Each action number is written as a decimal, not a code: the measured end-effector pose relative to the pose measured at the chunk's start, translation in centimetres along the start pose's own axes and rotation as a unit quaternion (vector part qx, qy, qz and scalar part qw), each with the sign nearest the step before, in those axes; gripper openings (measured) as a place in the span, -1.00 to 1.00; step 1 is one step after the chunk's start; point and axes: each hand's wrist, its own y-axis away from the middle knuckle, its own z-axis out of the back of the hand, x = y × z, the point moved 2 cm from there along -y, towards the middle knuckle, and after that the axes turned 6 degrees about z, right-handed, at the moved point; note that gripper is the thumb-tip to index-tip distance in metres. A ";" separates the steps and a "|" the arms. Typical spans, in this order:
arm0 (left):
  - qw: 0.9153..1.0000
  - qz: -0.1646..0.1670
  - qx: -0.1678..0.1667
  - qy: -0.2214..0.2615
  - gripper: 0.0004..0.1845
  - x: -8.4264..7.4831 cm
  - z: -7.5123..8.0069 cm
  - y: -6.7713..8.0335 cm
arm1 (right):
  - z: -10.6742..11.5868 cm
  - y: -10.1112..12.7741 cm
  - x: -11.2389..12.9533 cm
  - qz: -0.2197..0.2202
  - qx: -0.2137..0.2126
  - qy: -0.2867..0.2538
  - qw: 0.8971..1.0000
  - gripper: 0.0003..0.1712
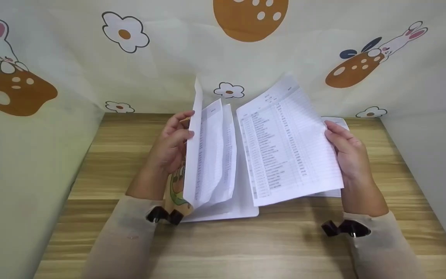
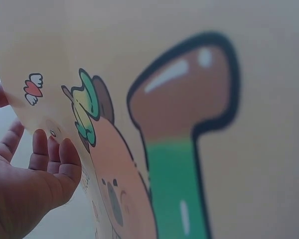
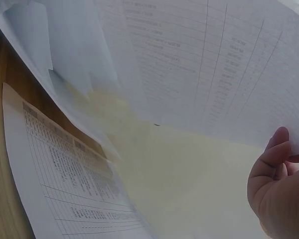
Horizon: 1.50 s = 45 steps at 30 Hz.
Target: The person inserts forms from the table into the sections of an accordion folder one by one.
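My left hand [image 1: 174,141] grips the outer edge of an open folder's cover [image 1: 193,155], which stands nearly upright. In the left wrist view the cover's outside [image 2: 279,164] is tan with cartoon drawings, and curled fingers hold its far edge. Inside the folder, loose printed pages [image 1: 211,151] fan out. My right hand [image 1: 349,155] pinches a printed sheet of paper [image 1: 285,147] between thumb and fingers by its right edge. This sheet is tilted above the table, right of the folder, and carries a table of small, unreadable text.
More printed papers [image 3: 79,184] lie on the wood-grain table [image 1: 285,248], partly hidden beneath the raised sheet. Cream cloth walls [image 1: 168,69] with rabbit and flower prints enclose the back and sides. A small black device [image 1: 349,228] sits on each sleeve.
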 end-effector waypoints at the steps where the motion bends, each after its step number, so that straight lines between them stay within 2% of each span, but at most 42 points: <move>1: 1.000 -0.001 -0.001 0.003 -0.46 0.0 0.0 0.0 | 0.0 0.0 0.0 0.001 0.000 0.005 1.000 -0.73; 12: 1.000 -0.001 0.000 0.003 -0.46 0.1 -0.1 -0.1 | -0.5 -0.5 -1.4 -0.020 0.011 0.000 1.000 -0.70; 19: 1.000 0.000 0.009 -0.006 -0.46 0.0 -0.1 0.1 | -1.4 -0.8 -2.2 -0.032 0.017 0.024 0.999 -0.74; 22: 1.000 0.002 0.012 -0.015 -0.46 -0.1 0.0 0.0 | -1.6 -0.8 -2.1 -0.036 0.022 0.032 0.999 -0.70; 25: 1.000 0.004 0.011 -0.014 -0.46 0.0 0.0 0.0 | -1.7 -0.9 -1.9 -0.038 0.021 0.033 0.999 -0.67; 30: 1.000 0.004 0.002 -0.002 -0.46 0.0 -0.1 -0.1 | -2.0 -1.1 -2.2 -0.034 0.011 0.021 0.999 -0.74; 36: 1.000 0.002 0.001 0.002 -0.47 -0.1 -0.2 0.1 | -2.7 -0.9 -2.9 -0.038 0.004 0.024 0.999 -0.67; 41: 1.000 0.003 -0.001 -0.005 -0.47 -0.1 -0.2 0.1 | -3.4 -0.3 -3.5 -0.047 0.024 0.021 0.998 -0.57; 45: 1.000 0.002 0.000 -0.005 -0.47 -0.1 -0.2 0.1 | -3.8 0.1 -3.9 -0.053 0.056 0.010 0.997 -0.62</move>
